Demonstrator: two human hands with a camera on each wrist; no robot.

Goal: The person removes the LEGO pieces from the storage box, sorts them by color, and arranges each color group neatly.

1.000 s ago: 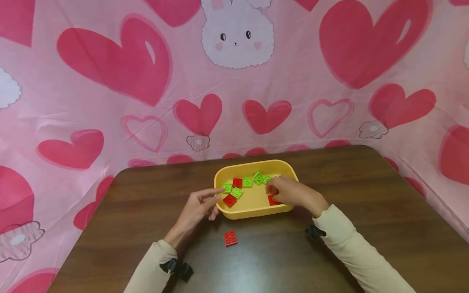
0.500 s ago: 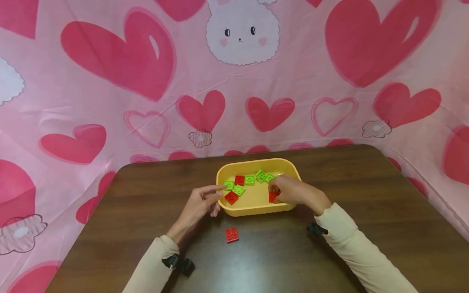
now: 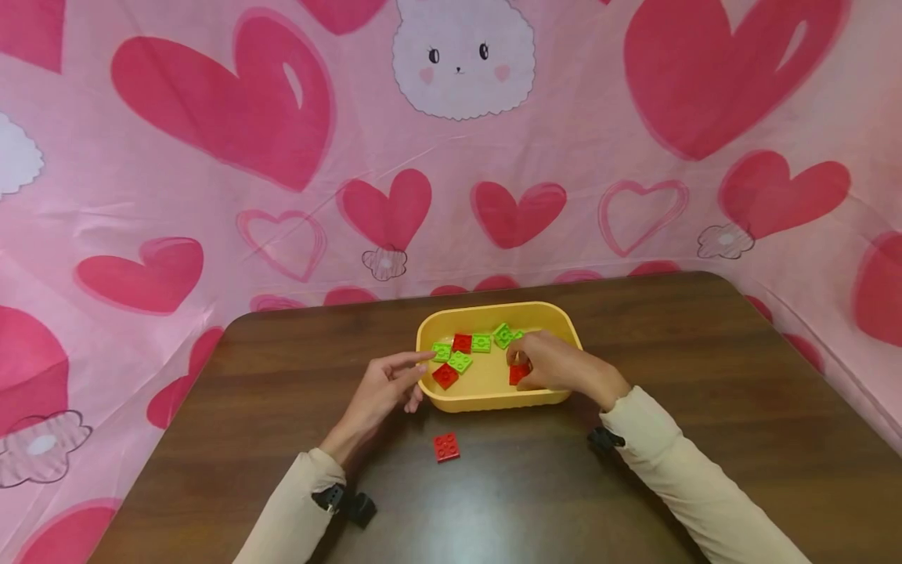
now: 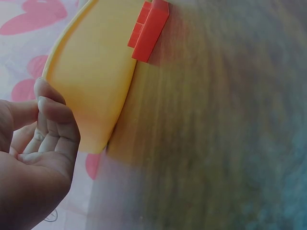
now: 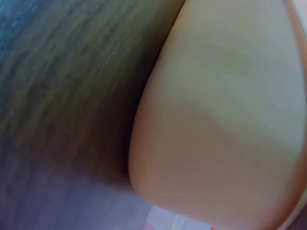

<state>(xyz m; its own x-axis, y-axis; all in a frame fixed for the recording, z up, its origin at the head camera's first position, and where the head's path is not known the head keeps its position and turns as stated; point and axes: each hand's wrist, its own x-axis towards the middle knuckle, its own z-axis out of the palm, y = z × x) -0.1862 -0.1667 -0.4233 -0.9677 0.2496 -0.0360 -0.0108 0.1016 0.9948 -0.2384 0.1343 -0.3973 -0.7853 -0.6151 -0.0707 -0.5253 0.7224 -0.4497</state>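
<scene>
A yellow plastic tray (image 3: 493,403) stands on the dark wooden table. My left hand (image 3: 380,388) holds its left end, with the index fingertip over the rim and lower fingers against the outer wall. Over the tray's right side reaches my right hand (image 3: 560,364), its fingers pinching a flat red building brick (image 3: 517,375) close above the tray floor. Part of that brick is hidden by the fingers. On the table before the tray lies another red brick (image 3: 446,447), studs up; the left wrist view shows the same red brick (image 4: 151,33) beside the yellow wall.
Inside the tray, several green bricks (image 3: 481,343) lie along the back and left. Red bricks are among them, one by the back (image 3: 462,343) and one near the front left (image 3: 445,376). A pink heart-patterned cloth (image 3: 521,157) hangs behind the table.
The right fingers have shifted the red brick slightly left inside the tray. My left hand stays at the tray's left end. The head view has moved a little.
</scene>
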